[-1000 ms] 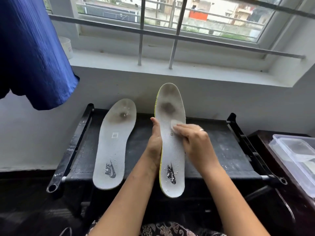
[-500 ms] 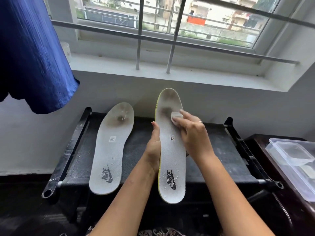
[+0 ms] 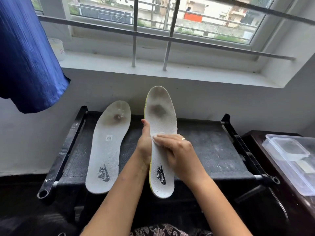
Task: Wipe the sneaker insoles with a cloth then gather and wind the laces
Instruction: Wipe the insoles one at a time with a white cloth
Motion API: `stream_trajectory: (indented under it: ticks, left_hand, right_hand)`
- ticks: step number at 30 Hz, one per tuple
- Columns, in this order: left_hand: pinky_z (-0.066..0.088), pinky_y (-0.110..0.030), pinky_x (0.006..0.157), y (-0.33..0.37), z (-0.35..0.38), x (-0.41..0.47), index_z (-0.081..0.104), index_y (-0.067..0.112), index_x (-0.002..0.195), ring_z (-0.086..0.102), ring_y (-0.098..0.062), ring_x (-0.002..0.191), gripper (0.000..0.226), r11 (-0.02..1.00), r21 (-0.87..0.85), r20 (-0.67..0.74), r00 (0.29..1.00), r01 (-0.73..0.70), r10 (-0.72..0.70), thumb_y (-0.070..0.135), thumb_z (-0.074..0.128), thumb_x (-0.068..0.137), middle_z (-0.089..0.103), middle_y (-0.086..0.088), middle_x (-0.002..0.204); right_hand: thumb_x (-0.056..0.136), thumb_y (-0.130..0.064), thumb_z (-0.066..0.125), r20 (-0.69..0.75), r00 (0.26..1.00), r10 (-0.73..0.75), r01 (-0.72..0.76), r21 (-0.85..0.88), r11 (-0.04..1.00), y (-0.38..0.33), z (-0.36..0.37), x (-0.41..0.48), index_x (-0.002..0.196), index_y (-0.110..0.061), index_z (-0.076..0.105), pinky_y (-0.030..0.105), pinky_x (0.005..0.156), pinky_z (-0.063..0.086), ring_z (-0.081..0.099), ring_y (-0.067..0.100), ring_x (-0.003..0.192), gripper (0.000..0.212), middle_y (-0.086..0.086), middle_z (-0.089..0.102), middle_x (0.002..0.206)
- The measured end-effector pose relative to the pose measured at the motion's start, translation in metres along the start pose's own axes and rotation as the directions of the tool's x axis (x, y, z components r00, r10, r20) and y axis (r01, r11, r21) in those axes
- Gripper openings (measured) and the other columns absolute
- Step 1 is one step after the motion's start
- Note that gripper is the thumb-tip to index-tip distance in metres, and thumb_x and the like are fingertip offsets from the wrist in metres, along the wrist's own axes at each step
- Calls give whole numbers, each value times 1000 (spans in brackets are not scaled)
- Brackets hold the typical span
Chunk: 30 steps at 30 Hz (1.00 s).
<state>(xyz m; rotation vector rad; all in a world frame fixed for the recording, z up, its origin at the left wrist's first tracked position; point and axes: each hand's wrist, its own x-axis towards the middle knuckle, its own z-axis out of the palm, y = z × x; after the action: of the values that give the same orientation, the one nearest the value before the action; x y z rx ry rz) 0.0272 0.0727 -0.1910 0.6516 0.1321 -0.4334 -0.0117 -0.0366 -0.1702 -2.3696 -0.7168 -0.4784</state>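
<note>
Clearly the wiping step is in hand. The left hand (image 3: 144, 147) grips the insole (image 3: 160, 106) by its 9 o'clock edge, with the thumb laid up along the rim. It holds the insole raised off the surface (image 3: 204, 147), toe toward 12 o'clock. The right hand (image 3: 177, 152) lies flat across the insole's middle, fingers together and fairly straight, pressing a small white cloth (image 3: 155, 140) onto it. Only a corner of the cloth shows at the fingertips. A dark stain (image 3: 157, 109) sits near the toe, at 12 o'clock from the cloth, and looks uncleaned. The second insole (image 3: 107, 147) lies flat on the surface at 9 o'clock, with its own stain and white flecks. No laces are in view. The next move, I judge, calls for a firm stroke toward 12 o'clock over the stain, with the left hand bracing against the push. The second insole and the laces would follow.
</note>
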Motion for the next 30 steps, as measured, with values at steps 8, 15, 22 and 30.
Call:
stream_trajectory:
  ticks: [8,15,22,30]
  left_hand:
    - [49,-47,84,3,-1,-4,57,8,122,61,-34,96,87,992,-58,-103,989,-109,102,74,14,87,68,-17,101]
    - [54,-22,60,-3,12,-13,75,14,62,66,-15,58,62,973,31,-40,972,-229,230,18,27,100,68,-5,65]
    - [55,-32,80,-3,9,-12,64,5,107,67,-25,88,49,999,-46,5,1000,-5,5,43,43,85,65,-14,100]
    - [46,-53,94,-3,3,-8,45,14,139,52,-33,123,63,977,-213,30,1000,15,-8,56,29,94,51,-17,137]
  right_hand:
    - [76,9,58,140,985,100,-132,235,963,-7,-30,-17,102,-16,74,15,94,44,59,-8,102,39,-8,71,104]
    - [80,13,53,-29,970,241,-233,166,958,6,-20,7,104,-11,73,1,87,39,55,-6,98,39,0,71,106]
    - [83,5,52,-23,968,252,-246,142,959,1,-11,7,105,-13,72,18,97,43,61,11,105,35,0,70,109]
    - [83,7,59,246,948,201,-283,365,887,-17,-29,-17,97,-19,75,15,90,45,61,-7,97,33,-15,71,94]
